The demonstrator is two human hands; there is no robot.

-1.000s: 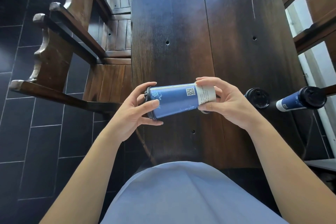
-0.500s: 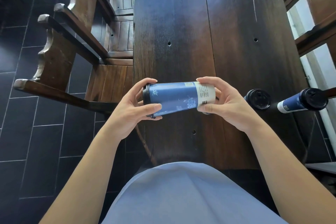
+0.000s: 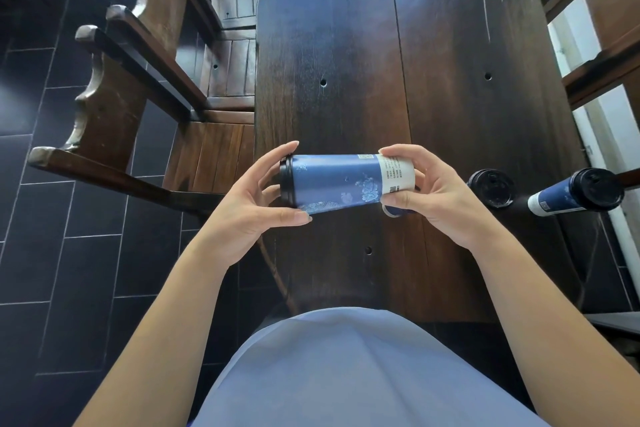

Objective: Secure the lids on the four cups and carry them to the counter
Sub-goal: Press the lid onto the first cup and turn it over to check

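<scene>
Held sideways above the table (image 3: 332, 97): cup (image 3: 339, 184), long axis running left to right, lidded end leftward, white base rightward. Gripped at both ends. Left hand (image 3: 256, 204) curled round the lid (image 3: 286, 181) end, thumb under the blue wall, fingers behind the black rim. Right hand (image 3: 436, 201) pinching the base between fingertips above and thumb below. Seated or not all round the rim, cannot tell; probably pressing or checking the seal, by the left hand's placing. A sliver of something blue under the right thumb, too hidden to name. Next lid work falls to the left hand, nearer that end, right hand bracing against the push along the axis. Further right, near the table edge, a second cup (image 3: 575, 194) lidded, tilted, and beside it a black lid-topped shape (image 3: 490, 188), likely another cup. Left of the table, a bench (image 3: 138, 55).
</scene>
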